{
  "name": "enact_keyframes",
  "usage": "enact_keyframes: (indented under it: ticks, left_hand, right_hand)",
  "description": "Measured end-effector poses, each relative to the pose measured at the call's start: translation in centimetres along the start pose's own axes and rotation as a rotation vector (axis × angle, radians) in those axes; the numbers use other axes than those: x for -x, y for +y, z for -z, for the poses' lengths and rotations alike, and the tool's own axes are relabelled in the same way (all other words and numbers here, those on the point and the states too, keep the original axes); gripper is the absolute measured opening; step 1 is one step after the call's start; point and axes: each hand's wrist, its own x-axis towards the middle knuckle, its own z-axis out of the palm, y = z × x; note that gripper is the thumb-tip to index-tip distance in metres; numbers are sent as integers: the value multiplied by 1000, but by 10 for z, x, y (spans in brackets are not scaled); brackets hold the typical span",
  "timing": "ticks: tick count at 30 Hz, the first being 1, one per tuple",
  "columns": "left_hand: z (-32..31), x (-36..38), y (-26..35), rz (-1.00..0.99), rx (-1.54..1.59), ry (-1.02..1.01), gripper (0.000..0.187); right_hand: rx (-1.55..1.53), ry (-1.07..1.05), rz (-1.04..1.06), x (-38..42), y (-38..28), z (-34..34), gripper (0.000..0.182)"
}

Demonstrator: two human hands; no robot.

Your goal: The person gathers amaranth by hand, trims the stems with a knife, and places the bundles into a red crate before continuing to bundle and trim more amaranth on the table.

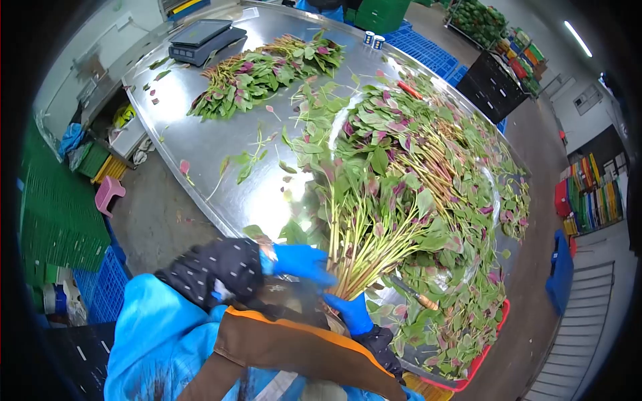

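A bunch of leafy greens with purple-marked leaves and long pale stems (374,250) stands up at the near edge of the table. My right hand (351,313), in a blue glove, is closed around its lower stem ends. At the left side of the same stems is my left hand (301,262), also blue-gloved, its fingers pointing right and smeared by motion. A knife with a wooden handle (426,302) lies just right of the bunch, among loose leaves. Behind the bunch spreads a large heap of the same greens (428,147).
On the metal table (177,127) are a digital scale (204,37) and a row of trimmed bunches (247,80). Two small cans (373,40) stand at the far edge. A red tray rim (503,321) shows at right, a pink stool (108,194) at left.
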Motion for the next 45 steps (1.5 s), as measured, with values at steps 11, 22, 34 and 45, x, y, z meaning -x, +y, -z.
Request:
enact_keyframes:
  ticks: [11,22,34,45]
  left_hand:
    - [-45,-48,7,-56,617,-8,48]
    - [-9,-58,42,-448,656,85,23]
    - [1,-8,49,-48,311,257,38]
    - [-53,-61,16,-167,382,-207,35]
  right_hand:
    - [76,-116,-52,-8,2,18,47]
    - [680,210,248,11,-19,14,20]
    - [1134,159,481,14,-34,67,52]
    - [65,117,196,3,-43,29,30]
